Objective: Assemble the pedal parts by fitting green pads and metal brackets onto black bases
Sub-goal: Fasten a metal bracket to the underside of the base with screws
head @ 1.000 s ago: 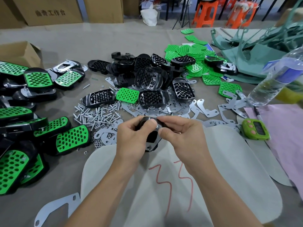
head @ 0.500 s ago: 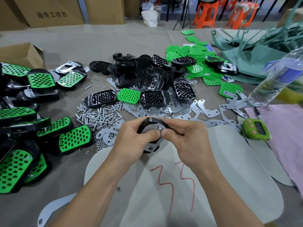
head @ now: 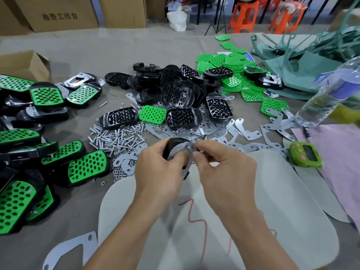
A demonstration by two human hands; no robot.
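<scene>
Both hands meet over the table's (head: 116, 55) near middle, the left hand (head: 161, 168) gripping a black base (head: 172, 146) with a metal bracket (head: 182, 152) against it and the right hand (head: 224, 168) pinching a fastener (head: 188, 146) at its hole, so a slipping bracket would likely drop that fastener among the loose screws (head: 116, 137).

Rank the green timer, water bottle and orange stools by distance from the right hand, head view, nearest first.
From the right hand:
1. Green timer: close by, just to its right.
2. Water bottle: farther right and farther back.
3. Orange stools: farthest, at the back of the room.
</scene>
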